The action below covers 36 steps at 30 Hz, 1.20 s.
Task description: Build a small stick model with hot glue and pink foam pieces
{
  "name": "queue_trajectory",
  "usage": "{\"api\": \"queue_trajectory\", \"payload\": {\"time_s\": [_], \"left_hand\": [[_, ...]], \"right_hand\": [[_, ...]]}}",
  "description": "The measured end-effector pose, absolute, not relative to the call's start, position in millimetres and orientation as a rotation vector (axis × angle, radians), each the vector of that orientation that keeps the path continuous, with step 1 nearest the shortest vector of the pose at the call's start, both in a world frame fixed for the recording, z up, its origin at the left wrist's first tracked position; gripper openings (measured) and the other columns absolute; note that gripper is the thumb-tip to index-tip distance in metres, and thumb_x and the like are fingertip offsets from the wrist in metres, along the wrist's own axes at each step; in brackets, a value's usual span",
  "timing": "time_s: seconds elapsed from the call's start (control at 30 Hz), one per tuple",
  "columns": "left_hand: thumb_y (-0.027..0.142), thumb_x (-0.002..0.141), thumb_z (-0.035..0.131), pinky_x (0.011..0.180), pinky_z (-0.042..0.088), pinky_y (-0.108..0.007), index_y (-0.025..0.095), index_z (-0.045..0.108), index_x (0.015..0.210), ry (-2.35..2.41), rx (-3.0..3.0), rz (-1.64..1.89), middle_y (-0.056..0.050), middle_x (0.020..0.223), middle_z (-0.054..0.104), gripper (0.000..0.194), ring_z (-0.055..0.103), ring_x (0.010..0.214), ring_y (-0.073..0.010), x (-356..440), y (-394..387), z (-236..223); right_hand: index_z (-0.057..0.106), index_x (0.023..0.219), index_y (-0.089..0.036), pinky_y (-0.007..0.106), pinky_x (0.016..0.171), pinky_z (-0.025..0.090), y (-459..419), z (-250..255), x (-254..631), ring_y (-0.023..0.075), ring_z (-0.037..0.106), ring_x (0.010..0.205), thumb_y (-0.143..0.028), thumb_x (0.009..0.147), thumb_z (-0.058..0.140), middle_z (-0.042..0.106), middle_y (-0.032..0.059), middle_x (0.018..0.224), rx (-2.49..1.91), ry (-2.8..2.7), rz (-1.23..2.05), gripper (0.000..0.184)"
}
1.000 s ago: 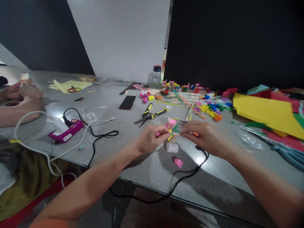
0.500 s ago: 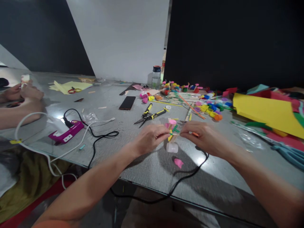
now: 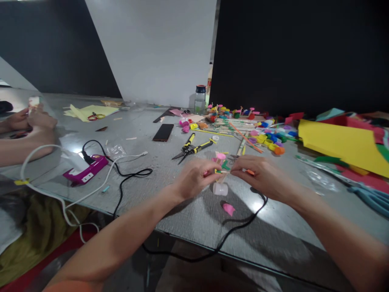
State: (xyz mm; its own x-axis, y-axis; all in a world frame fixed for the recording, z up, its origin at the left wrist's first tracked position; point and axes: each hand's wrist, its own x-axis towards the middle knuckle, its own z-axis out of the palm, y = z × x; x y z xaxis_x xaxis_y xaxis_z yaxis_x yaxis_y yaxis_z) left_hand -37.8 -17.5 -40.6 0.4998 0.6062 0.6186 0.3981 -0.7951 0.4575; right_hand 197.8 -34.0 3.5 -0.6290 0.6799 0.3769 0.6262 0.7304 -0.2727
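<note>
Over the table's front part, my left hand point(image 3: 194, 180) and my right hand point(image 3: 259, 174) face each other, fingertips pinched almost together. Between them runs a thin pale stick point(image 3: 225, 172), gripped at both ends. Something orange point(image 3: 250, 172) shows at my right fingers, and a bit of pink at my left ones. Just behind the fingertips is a small craft build with a pink round cap point(image 3: 220, 156) and a green piece point(image 3: 225, 165), partly hidden. A white cap point(image 3: 220, 189) sits below it. Nearer me lies a crumpled pink piece point(image 3: 228, 209).
Yellow-handled pliers point(image 3: 191, 149) and a phone point(image 3: 163, 132) lie beyond my left hand. Coloured caps and sticks point(image 3: 261, 136) spread behind. Blue scissors point(image 3: 369, 198) and coloured sheets point(image 3: 340, 144) are rightward. A purple power strip point(image 3: 86, 170), cables, and another person's hands point(image 3: 39, 115) are leftward.
My left fingertips have moved slightly right along the stick, closer to my right fingers, and a pink bit now shows between them. My right hand has stayed almost still.
</note>
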Motion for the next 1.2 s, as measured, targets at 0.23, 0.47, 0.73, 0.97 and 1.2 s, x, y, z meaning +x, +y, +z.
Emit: {"api": "queue_trajectory", "payload": {"time_s": [0.23,0.47,0.73,0.97,1.2], "left_hand": [[0.019,0.093,0.065,0.073,0.048,-0.027,0.015,0.073,0.097,0.811,2.522,1.134,-0.004,0.089,0.074,0.009,0.066,0.079,-0.0146,-40,-18,-38],[0.02,0.095,0.063,0.074,0.047,-0.027,0.016,0.072,0.099,0.821,2.516,1.092,-0.004,0.089,0.073,0.011,0.065,0.08,-0.0142,-41,-18,-38],[0.028,0.086,0.073,0.064,0.037,-0.026,0.02,0.074,0.114,0.938,2.344,1.055,0.002,0.074,0.063,0.03,0.046,0.062,-0.0104,-46,-16,-33],[0.035,0.083,0.072,0.056,0.024,-0.025,0.017,0.074,0.112,0.979,2.006,0.999,0.007,0.061,0.038,0.035,0.03,0.056,-0.0087,-46,-14,-30],[0.041,0.081,0.065,0.044,0.016,-0.02,0.013,0.071,0.102,0.869,1.213,0.943,0.006,0.062,0.038,0.035,0.031,0.048,-0.006,-42,-12,-25]], "right_hand": [[0.07,0.093,-0.022,0.032,0.075,0.046,-34,4,197,0.0208,0.066,0.085,-0.026,0.101,0.054,0.071,0.0038,0.087,-1.008,-2.48,0.146,0.018],[0.069,0.095,-0.022,0.033,0.076,0.046,-34,2,198,0.021,0.065,0.086,-0.027,0.101,0.054,0.07,0.0036,0.088,-1.009,-2.481,0.154,0.017],[0.069,0.093,-0.022,0.031,0.075,0.045,-34,3,197,0.0196,0.065,0.084,-0.027,0.101,0.054,0.07,0.0029,0.087,-1.014,-2.46,0.187,0.017],[0.068,0.09,-0.021,0.031,0.071,0.044,-32,4,202,0.0196,0.065,0.081,-0.027,0.1,0.055,0.069,0.0034,0.086,-1.101,-2.409,0.175,0.017],[0.07,0.087,-0.02,0.031,0.07,0.046,-27,4,206,0.0205,0.066,0.079,-0.028,0.099,0.055,0.071,0.0046,0.084,-1.162,-2.387,0.135,0.021]]}}
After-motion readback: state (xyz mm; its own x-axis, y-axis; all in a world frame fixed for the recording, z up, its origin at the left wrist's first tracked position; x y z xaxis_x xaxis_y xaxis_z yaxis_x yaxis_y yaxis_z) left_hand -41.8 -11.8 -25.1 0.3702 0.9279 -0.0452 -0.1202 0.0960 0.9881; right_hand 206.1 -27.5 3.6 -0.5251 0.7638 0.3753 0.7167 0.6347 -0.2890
